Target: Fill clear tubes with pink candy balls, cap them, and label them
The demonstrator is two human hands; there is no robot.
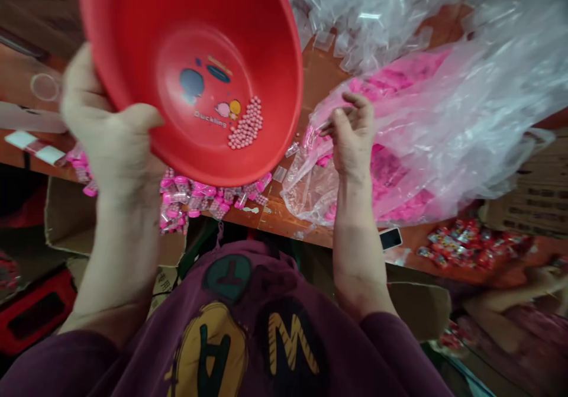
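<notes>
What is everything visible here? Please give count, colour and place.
Table: 1, orange, ahead
Basin: 1, red, upper middle
Beads: dozens, pink, in basin
Containers: many, clear and pink, table's near edge
Plastic bag: 1, translucent, table's right side
Small pieces: many, pink, inside bag
Plastic pieces: many, clear, beyond bag
Phone: 1, black and white, near edge
Packets: many, red, right of phone
Boxes: several, brown, both sides
Co-worker: 1, wearing pinkish, lower right
Unclear object: 1, red, lower left
Shirt: 1, purple, lower middle
Left hand: 1, bare, gripping basin
Right hand: 1, bare, over bag
</notes>
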